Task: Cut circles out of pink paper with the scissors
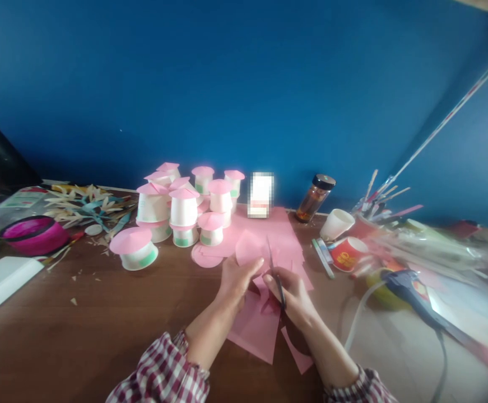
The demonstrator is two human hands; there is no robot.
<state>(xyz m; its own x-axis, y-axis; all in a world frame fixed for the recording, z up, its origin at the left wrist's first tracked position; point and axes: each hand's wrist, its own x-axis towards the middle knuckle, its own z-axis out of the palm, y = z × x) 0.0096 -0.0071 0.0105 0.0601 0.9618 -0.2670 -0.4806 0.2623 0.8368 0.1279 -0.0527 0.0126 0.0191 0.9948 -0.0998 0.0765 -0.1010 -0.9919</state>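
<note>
My left hand (238, 280) is closed on a rounded piece of pink paper (249, 246), with the thumb on top. In my right hand (291, 291) is a pair of scissors (278, 278), its blades pointing away from me beside the paper's right edge. A curling pink strip (263, 294) hangs below the piece between both hands. Underneath lies a pink sheet (255, 330), and a cut-off pink scrap (297, 351) rests by my right wrist. More pink sheets (279, 226) are spread behind the hands.
To the left stand several paper cups with pink cone tops (184, 207). A dark-lidded bottle (316, 197), a white cup (337, 224) and a red cup (348, 253) are at the back right. A glue gun (416, 294) with its cord lies at right; a magenta bowl (36, 235) sits left.
</note>
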